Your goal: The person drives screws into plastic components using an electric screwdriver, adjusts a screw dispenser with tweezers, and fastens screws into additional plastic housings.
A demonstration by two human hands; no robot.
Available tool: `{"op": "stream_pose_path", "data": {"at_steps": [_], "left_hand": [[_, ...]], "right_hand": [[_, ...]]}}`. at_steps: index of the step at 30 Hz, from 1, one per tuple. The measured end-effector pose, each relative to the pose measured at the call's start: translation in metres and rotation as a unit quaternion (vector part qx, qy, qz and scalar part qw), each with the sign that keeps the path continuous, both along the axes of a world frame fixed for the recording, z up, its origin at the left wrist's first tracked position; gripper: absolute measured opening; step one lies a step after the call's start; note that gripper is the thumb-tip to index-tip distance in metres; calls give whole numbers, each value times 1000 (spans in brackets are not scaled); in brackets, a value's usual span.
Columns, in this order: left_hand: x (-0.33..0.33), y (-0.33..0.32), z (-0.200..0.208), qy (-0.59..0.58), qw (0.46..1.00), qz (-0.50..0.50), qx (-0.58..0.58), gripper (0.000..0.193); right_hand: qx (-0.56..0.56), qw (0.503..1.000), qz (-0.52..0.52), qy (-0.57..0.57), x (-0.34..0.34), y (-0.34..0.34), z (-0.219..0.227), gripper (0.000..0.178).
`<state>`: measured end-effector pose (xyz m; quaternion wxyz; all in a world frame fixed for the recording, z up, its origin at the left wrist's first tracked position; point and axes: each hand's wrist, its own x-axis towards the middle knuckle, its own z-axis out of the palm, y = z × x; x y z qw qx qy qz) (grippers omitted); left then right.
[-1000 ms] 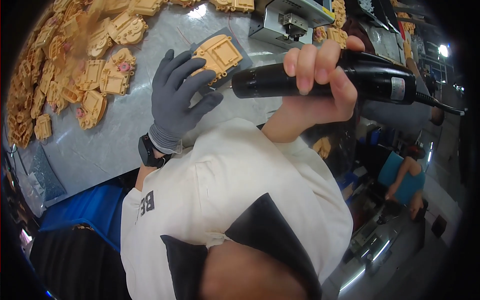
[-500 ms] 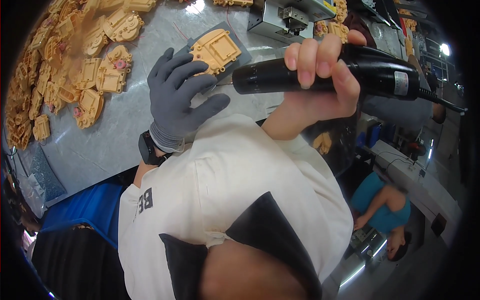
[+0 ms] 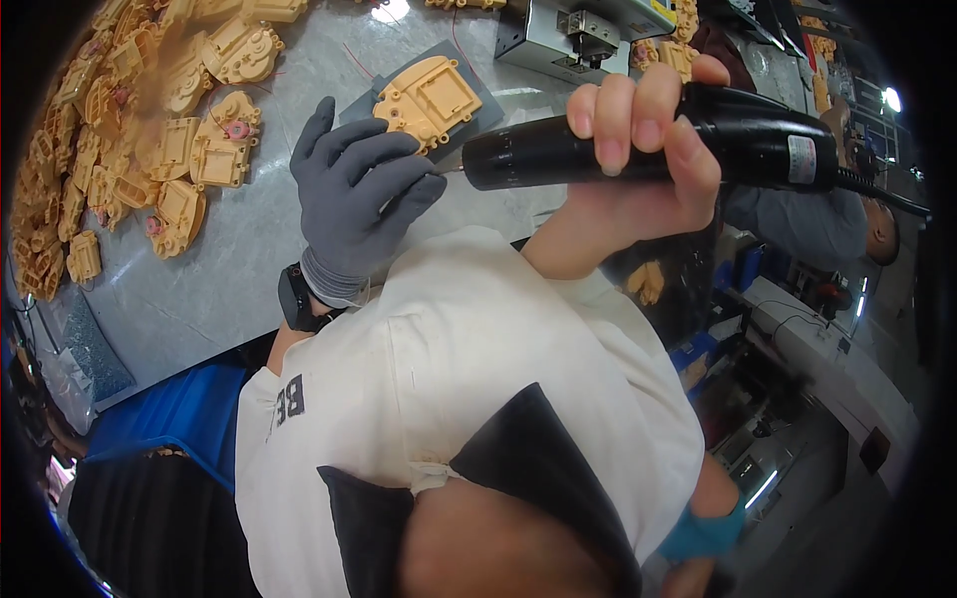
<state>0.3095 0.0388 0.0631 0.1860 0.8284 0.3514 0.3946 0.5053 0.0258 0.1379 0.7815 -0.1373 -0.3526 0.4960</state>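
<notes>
My right hand (image 3: pixel 648 130), bare, grips a black electric screwdriver (image 3: pixel 568 149) lying almost level, its nose toward the left. The thin metal bit (image 3: pixel 454 169) sticks out of that nose and reaches my left hand (image 3: pixel 364 189), which wears a grey glove. Thumb and fingertips there are drawn together at the bit's tip; anything pinched between them is hidden. Just beyond the gloved fingers, a yellow-orange plastic housing (image 3: pixel 434 100) with a rectangular recess rests on a dark grey block (image 3: pixel 478 118).
A heap of similar yellow-orange housings (image 3: pixel 120 120), some with thin red wires, covers the left of the grey table (image 3: pixel 259 239). A metal device (image 3: pixel 568 40) stands at the far edge. Below left is a blue bin (image 3: pixel 164 409). Other people are at the right.
My left thumb has closed in toward the fingers beside the bit. The screwdriver and housing stay almost in place. In the background, a person in teal has shifted downward in the view.
</notes>
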Motion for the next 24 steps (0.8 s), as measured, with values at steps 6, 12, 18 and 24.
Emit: {"op": "stream_pose_path", "data": {"at_steps": [6,12,18,24], "left_hand": [[-2,0,1,-7,1000,7,3,19],[-4,-2,4,-10,1000,-16,-19,20],[-5,-3,5,-15,999,-17,-23,18],[-6,-8,-2,-33,999,-22,-25,18]], "right_hand": [[-12,1000,9,18,1,1,-3,53],[1,1000,10,29,1,1,-2,52],[-2,999,19,29,-1,3,-3,52],[-3,999,37,22,-4,2,-3,53]]}}
